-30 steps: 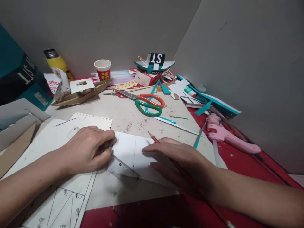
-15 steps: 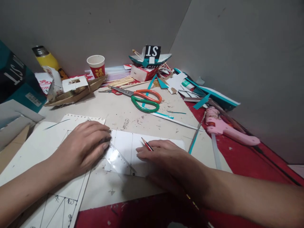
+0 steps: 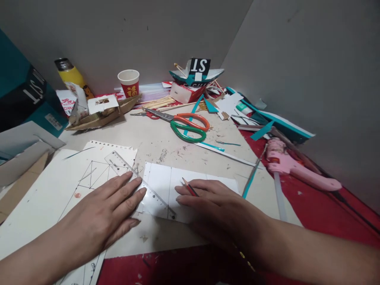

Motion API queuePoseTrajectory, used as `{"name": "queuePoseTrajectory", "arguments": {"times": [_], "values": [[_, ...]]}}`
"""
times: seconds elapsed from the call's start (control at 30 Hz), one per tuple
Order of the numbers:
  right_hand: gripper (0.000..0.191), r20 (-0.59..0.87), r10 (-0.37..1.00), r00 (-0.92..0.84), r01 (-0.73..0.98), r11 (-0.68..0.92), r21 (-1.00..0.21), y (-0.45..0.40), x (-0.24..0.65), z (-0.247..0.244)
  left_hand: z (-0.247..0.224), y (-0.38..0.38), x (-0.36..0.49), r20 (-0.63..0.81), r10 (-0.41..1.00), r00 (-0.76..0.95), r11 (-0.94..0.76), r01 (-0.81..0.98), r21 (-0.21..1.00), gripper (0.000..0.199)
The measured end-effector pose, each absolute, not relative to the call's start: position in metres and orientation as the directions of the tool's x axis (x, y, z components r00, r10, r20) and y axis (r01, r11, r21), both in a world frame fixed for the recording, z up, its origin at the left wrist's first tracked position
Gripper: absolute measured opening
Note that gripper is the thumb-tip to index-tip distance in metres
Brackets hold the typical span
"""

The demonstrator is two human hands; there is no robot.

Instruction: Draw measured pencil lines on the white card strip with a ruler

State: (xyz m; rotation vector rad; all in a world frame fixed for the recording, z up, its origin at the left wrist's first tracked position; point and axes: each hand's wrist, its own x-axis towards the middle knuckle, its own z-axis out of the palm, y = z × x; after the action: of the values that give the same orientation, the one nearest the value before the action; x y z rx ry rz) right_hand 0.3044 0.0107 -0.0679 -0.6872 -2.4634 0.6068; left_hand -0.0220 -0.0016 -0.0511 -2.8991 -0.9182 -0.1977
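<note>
A clear ruler (image 3: 154, 194) lies slantwise across the left part of a white card (image 3: 181, 178) marked with thin lines. My left hand (image 3: 109, 209) is spread flat, its fingertips touching the ruler's lower edge and its palm over a sheet with a pencil-line drawing (image 3: 97, 170). Over the card's right part, my right hand (image 3: 210, 198) is closed around a red and black pencil (image 3: 190, 187), whose tip points up and left above the card. The ruler's lower end lies just left of my right hand.
Orange-and-green scissors (image 3: 190, 136) lie beyond the card. Behind them stand a paper cup (image 3: 128, 84), a cardboard boat (image 3: 103, 116) and a teal boat (image 3: 197, 75). A pink glue gun (image 3: 297, 166) lies right, near paper scraps; a teal box (image 3: 26, 87) stands left.
My left hand has moved down and its fingers have spread, uncovering the ruler's upper end and more of the drawing. The whole view has shifted slightly. My right hand still holds the pencil.
</note>
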Motion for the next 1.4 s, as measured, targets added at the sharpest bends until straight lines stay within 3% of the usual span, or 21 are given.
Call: {"name": "queuePoseTrajectory", "arguments": {"times": [0.4,0.6,1.17,1.4], "values": [[0.031,0.332,0.553,-0.765,0.365,0.796,-0.483,0.009,0.306,-0.071,-0.048,-0.015,-0.012,0.170,0.589,0.790,-0.784,0.610,-0.118,0.052],[0.033,0.389,0.537,-0.748,0.349,0.818,-0.458,0.008,0.307,-0.075,-0.048,-0.013,-0.008,0.190,0.519,0.833,-0.833,0.543,-0.107,0.048],[0.028,0.454,0.527,-0.718,0.334,0.834,-0.440,0.008,0.303,-0.073,-0.046,-0.023,-0.005,0.143,0.587,0.797,-0.802,0.597,-0.038,0.057],[0.029,0.424,0.525,-0.738,0.340,0.832,-0.438,0.011,0.305,-0.075,-0.044,-0.025,-0.004,0.125,0.582,0.803,-0.803,0.592,-0.066,0.063]]}}
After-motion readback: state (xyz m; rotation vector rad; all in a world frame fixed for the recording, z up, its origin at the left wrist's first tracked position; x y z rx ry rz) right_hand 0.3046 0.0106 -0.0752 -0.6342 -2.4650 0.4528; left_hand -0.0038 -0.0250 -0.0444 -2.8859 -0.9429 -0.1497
